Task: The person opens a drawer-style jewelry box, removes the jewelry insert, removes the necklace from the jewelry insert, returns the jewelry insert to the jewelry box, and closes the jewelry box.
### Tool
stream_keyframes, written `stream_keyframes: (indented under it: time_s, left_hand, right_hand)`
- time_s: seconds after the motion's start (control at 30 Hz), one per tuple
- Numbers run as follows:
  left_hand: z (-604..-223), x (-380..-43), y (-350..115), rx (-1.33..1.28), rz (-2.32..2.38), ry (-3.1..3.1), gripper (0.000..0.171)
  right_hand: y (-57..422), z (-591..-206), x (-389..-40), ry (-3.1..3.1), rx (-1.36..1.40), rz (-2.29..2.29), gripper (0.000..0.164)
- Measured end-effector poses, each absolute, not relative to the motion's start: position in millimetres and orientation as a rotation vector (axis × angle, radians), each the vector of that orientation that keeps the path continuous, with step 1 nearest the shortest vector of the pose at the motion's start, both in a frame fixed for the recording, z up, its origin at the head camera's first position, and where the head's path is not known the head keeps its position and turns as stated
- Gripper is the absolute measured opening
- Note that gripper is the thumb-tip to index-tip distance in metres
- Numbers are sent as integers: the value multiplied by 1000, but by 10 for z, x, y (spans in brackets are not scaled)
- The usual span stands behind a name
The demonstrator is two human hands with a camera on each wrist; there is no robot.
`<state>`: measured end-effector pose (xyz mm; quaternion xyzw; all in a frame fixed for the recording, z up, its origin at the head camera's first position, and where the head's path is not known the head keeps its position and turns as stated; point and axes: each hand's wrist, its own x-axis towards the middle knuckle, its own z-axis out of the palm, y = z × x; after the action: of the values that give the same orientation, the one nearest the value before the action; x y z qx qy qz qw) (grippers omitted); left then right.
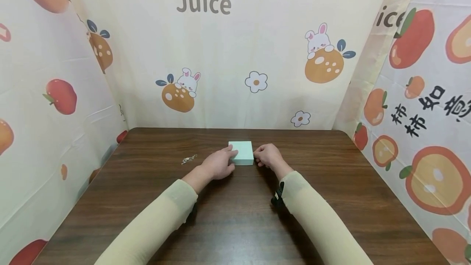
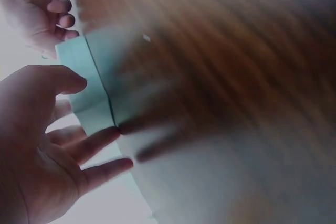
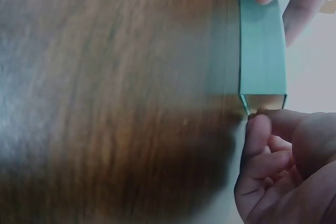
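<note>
A small mint-green box (image 1: pixel 241 153) lies on the wooden table toward its far side. My left hand (image 1: pixel 219 163) holds the box's left end, with fingers over the top and the thumb (image 2: pixel 71 81) at the front face. At the right end my right hand (image 1: pixel 269 156) has its fingers curled, and thumb and forefinger pinch at the box's edge. In the right wrist view this end shows a brownish recess between thin green walls, like a sleeve, partly covered by the right fingertips (image 3: pixel 258 124). Whatever small part they pinch is hidden.
A thin silvery chain (image 1: pixel 189 159), perhaps jewellery, lies on the table left of the left hand. The dark wooden table (image 1: pixel 235 224) extends toward me. Printed curtains (image 1: pixel 235 52) hang behind it and at both sides. A black strap (image 1: pixel 278 194) sits at the right cuff.
</note>
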<state>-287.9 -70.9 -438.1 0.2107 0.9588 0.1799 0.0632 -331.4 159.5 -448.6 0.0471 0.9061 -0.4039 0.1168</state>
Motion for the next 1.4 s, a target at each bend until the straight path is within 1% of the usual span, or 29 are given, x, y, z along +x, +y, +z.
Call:
stream_keyframes:
  time_s: [0.23,0.5,0.57,0.67,0.8,1.07,1.4]
  left_hand:
    - [-4359,-2821,-679,631,434,2926,62]
    - [-4348,-2623,-458,737,197,3013,82]
    - [-4360,-2570,-389,734,150,2988,87]
    - [-4389,-2548,-326,694,105,2974,90]
    - [-4411,-2635,-340,601,114,3003,90]
    - [-4435,-2955,-481,445,195,2991,92]
    - [-4431,-3209,-506,349,288,2955,94]
  right_hand:
    - [1689,-4413,-3211,2701,127,-1178,27]
    - [1753,-4329,-3158,2730,132,-1228,28]
    - [1759,-4340,-3157,2737,120,-1224,29]
    - [1762,-4366,-3161,2746,106,-1211,30]
    - [1772,-4384,-3155,2753,114,-1203,31]
    - [1799,-4416,-3152,2757,129,-1197,31]
    - [1800,-4409,-3147,2757,126,-1200,30]
